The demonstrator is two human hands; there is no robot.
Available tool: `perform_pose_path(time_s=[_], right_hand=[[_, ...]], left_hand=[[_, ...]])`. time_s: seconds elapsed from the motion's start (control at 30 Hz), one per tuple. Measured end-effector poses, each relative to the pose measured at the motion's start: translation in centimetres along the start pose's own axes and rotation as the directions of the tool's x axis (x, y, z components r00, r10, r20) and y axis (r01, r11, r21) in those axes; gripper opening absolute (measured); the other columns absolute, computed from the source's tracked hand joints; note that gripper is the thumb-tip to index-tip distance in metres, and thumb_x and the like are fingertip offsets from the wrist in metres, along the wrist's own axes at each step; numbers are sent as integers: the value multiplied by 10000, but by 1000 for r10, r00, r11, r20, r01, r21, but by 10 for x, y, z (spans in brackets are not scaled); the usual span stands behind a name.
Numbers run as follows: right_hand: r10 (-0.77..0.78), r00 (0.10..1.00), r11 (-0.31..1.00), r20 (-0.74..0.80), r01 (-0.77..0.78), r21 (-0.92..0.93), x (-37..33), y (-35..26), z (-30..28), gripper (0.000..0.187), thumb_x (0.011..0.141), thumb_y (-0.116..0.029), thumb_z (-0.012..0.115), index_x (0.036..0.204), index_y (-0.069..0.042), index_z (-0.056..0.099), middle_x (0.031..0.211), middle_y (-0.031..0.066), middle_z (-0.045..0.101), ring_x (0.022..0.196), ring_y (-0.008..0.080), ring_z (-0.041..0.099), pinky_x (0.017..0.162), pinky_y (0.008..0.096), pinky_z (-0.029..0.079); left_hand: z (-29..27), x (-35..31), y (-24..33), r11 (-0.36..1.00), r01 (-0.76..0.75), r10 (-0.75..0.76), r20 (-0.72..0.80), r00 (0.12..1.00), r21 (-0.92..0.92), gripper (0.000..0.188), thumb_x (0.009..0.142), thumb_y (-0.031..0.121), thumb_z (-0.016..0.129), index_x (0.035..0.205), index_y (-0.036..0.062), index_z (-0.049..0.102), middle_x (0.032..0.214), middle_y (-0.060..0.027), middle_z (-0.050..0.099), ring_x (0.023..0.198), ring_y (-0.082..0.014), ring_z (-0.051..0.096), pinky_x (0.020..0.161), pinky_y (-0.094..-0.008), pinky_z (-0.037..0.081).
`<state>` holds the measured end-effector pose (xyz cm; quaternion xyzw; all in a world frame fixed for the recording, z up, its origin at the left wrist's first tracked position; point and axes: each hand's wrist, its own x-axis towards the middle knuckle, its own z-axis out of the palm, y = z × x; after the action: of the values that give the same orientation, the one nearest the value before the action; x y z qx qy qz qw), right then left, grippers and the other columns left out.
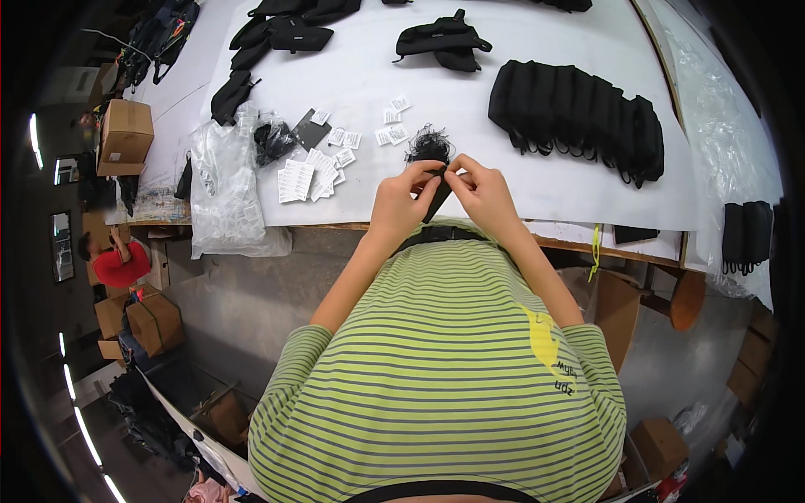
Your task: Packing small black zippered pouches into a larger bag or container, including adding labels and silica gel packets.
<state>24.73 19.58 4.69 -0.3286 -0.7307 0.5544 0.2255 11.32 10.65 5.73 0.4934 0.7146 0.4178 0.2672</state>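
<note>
Holding the black piece (437, 201) at the near edge of the table (545, 193), left hand (397, 199) and right hand (484, 194), each closed thumb to fingertip on it, would best work close together (the black strands (428, 146) just beyond could snag).

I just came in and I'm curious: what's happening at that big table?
A person in a striped shirt is at a white table. Their left hand and right hand pinch a small black thing; what it is, I can't tell. Black strings lie just beyond. White tags lie to the left, and a row of black bags to the right.
</note>
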Motion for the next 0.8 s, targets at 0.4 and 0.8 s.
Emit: perform_pose_path(time_s=[0.4,0.8], right_hand=[[59,998,998,-1,-59,24,-2,7,-8,176,848,-180,596,827,-11,550,424,31,408,383,96,336,414,278,264],[227,944,641,238,-329,693,13,36,-24,164,877,-185,597,897,-28,550,553,52,561,436,102,513,426,215,416]], left_hand=[[4,2,8,981,-142,140,24,990,134,222,811,60,615,1032,41,621,773,-123,670,660,-192,660,594,-259,500],[7,47,12,917,248,-137,337,931,-311,68,879,45,536,919,-10,531,728,-40,602,635,-89,564,574,-227,462]])
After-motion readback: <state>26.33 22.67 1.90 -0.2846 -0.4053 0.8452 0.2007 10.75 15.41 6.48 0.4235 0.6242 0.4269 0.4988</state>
